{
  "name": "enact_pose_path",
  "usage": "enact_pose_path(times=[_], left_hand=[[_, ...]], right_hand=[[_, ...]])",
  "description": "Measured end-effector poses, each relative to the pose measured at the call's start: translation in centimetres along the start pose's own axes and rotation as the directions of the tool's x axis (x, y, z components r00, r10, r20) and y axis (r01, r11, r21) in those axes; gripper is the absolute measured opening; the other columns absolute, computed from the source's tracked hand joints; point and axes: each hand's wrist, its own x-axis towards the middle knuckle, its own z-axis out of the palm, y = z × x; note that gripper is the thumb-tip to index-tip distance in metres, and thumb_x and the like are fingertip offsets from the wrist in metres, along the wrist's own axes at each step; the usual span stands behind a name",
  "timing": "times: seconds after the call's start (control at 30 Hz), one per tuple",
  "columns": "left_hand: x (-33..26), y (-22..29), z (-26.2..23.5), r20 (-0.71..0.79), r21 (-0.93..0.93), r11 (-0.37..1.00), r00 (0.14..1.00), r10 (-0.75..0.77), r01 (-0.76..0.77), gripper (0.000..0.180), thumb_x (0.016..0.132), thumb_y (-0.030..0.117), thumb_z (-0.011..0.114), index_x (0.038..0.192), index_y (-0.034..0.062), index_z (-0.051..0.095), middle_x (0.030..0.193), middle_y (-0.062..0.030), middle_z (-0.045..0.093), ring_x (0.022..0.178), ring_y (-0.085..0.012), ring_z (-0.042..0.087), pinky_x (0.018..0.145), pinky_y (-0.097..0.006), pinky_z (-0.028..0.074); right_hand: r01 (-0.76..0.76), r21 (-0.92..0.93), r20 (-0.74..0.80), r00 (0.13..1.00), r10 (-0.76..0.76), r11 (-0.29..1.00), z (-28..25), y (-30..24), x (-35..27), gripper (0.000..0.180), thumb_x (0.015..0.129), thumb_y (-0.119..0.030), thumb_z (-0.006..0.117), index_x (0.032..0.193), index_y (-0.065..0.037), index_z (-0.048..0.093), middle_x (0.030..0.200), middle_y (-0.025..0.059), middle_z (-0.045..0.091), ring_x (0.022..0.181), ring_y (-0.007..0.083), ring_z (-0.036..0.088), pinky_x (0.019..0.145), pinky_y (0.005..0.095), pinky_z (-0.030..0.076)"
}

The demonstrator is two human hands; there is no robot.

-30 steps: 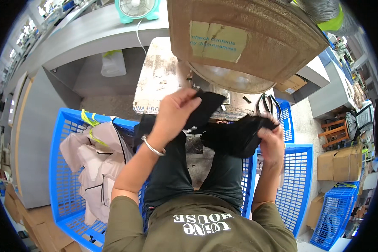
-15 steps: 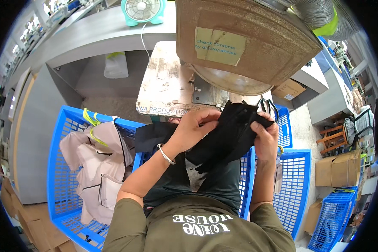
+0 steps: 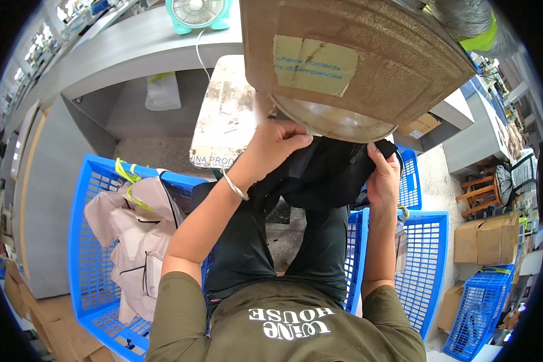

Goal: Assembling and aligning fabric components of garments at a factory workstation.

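Note:
A piece of black fabric [image 3: 332, 172] is stretched between my two hands, its far edge beneath a round cloudy disc [image 3: 338, 117]. My left hand [image 3: 271, 151] pinches the fabric's left part with thumb and fingers, close to the disc's left rim. On the other side my right hand [image 3: 384, 175] grips the right end, thumb on top, just below the disc's right rim. Fabric folds hide some fingertips. Above the disc looms a worn brown housing [image 3: 404, 78]. The lower part of the fabric hangs over my lap.
Left of me a blue plastic basket [image 3: 81, 241] holds pale pink fabric pieces [image 3: 139, 241]. More blue baskets [image 3: 425, 265] stand at my right. Beyond my left hand is a worn white worktop [image 3: 220, 120]. A teal fan [image 3: 198, 15] sits on the grey counter behind.
Both hands have moved the black fabric forward, up to the disc. The fabric, bunched before, is now spread wider, and my left hand has shifted farther from my body.

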Motion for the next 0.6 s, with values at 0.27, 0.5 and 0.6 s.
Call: enact_pose_path(times=[0.27, 0.5, 0.6], left_hand=[[1.6, 1.2, -0.8, 0.057, -0.342, 0.932, 0.993, -0.105, 0.118, 0.03, 0.083, 0.005, 0.068, 0.112, -0.0042, 0.066, 0.106, -0.0073, 0.069, 0.1, -0.0133, 0.061, 0.092, -0.026, 0.045], [1.7, 1.8, -0.9, -0.002, -0.463, 0.881, 0.994, -0.11, 0.096, 0.03, 0.082, 0.001, 0.066, 0.112, -0.0051, 0.066, 0.107, -0.0083, 0.069, 0.1, -0.0154, 0.061, 0.092, -0.027, 0.046], [2.0, 2.0, -0.9, -0.016, -0.474, 0.879, 0.997, -0.071, 0.055, 0.03, 0.082, 0.0, 0.066, 0.111, -0.005, 0.065, 0.107, -0.0082, 0.069, 0.1, -0.0159, 0.062, 0.092, -0.028, 0.046]], right_hand=[[-0.045, 0.027, 0.059, 0.997, 0.043, 0.999, 0.2, -0.8, 1.1, 0.024, 0.085, 0.002, 0.068, 0.108, -0.001, 0.065, 0.103, 0.0071, 0.07, 0.093, 0.017, 0.066, 0.085, 0.0294, 0.051], [0.026, 0.046, 0.072, 0.997, -0.029, 0.999, 0.7, -0.9, 1.1, 0.023, 0.085, 0.002, 0.067, 0.108, -0.001, 0.064, 0.103, 0.0069, 0.07, 0.094, 0.0172, 0.066, 0.086, 0.03, 0.051], [0.005, 0.059, 0.058, 0.998, -0.009, 0.998, 0.4, -0.7, 1.3, 0.023, 0.085, 0.002, 0.068, 0.107, -0.001, 0.064, 0.103, 0.0071, 0.069, 0.093, 0.0173, 0.066, 0.086, 0.0298, 0.051]])
